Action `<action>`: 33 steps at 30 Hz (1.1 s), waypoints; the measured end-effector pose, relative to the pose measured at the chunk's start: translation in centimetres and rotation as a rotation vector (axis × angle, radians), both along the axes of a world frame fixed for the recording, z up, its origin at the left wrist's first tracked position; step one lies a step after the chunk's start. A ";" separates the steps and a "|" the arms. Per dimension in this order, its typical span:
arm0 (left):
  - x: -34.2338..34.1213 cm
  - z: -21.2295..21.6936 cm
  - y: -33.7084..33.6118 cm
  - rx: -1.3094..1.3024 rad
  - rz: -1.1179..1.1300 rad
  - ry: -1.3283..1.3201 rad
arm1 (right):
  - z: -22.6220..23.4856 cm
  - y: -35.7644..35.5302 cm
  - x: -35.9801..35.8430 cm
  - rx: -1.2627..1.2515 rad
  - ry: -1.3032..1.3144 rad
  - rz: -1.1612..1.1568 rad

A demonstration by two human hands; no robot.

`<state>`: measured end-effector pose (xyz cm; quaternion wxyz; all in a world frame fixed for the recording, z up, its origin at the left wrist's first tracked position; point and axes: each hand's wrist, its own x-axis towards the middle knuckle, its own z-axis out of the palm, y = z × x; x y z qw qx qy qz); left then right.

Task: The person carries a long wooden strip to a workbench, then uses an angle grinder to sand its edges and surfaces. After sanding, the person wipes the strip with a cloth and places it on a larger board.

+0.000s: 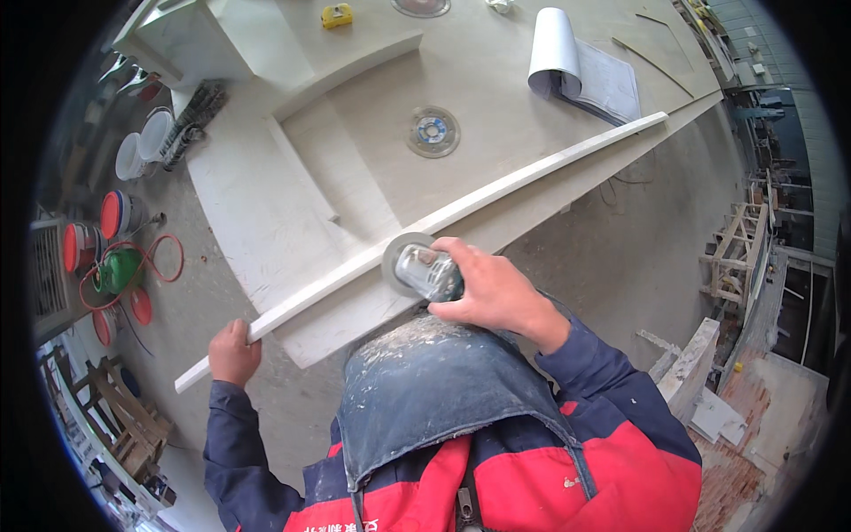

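Observation:
A long white strip [479, 197] lies slantwise across the pale worktable [226, 213], its near left end sticking out past the edge. Around that end my left hand [235, 353] is closed. My right hand [501, 288] grips an angle grinder [427, 270] by its body, at the table's near edge. The grinder's round disc [396, 264] sits against or just over the strip's near side; I cannot tell whether they touch. Below the grinder is a dusty dark apron [434, 381] that I wear.
On the table lie a loose disc [433, 131], a curled stack of papers [557, 58], a yellow tape measure [336, 15] and thin pale strips [301, 168]. Buckets with red lids [113, 213], a green container [120, 270] and a red hose [177, 257] stand left on the floor.

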<state>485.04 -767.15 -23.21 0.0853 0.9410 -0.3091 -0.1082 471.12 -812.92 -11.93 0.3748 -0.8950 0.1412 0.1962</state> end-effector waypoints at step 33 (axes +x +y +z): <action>0.3 -2.2 2.2 0.021 0.026 -0.003 | -5.1 -33.9 -10.6 0.043 -0.493 -1.095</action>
